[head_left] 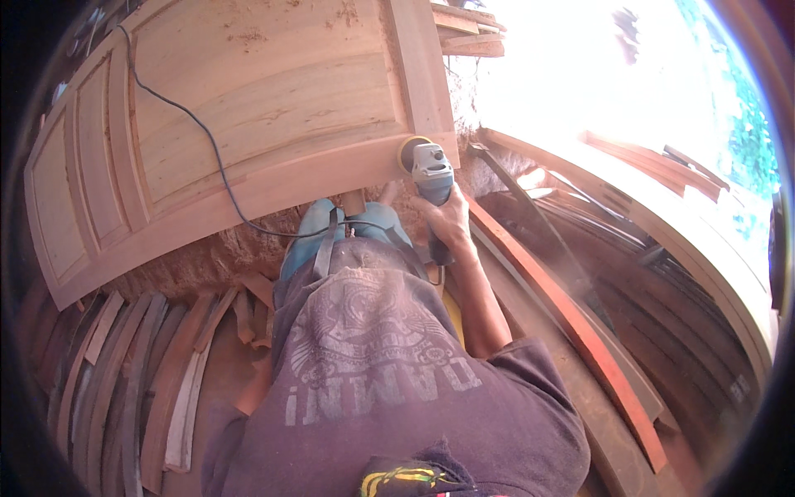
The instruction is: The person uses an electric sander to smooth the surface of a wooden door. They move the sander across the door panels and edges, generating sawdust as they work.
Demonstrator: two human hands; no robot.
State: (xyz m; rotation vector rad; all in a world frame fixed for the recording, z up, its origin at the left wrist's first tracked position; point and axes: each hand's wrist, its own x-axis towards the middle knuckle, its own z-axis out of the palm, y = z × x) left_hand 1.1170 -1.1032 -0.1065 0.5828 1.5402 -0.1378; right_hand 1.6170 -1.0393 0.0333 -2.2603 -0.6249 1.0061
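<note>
My right hand [448, 219] is wrapped round the body of a grey angle grinder [432, 171]. The grinder's round yellow-rimmed disc [407, 154] rests at the near right corner of a panelled wooden door [273, 91], on its edge rail. A dark power cord [214, 142] lies across the door and loops down in front of my legs. Of my left arm only a bit [256, 386] shows beside the shirt; my left hand is hidden.
Many wood strips [124, 364] stand close together at the lower left. To the right run a long reddish plank [571, 327] and a long pale beam [662, 224]. Short boards [470, 43] are stacked beyond the door. Sawdust coats the ground under the door.
</note>
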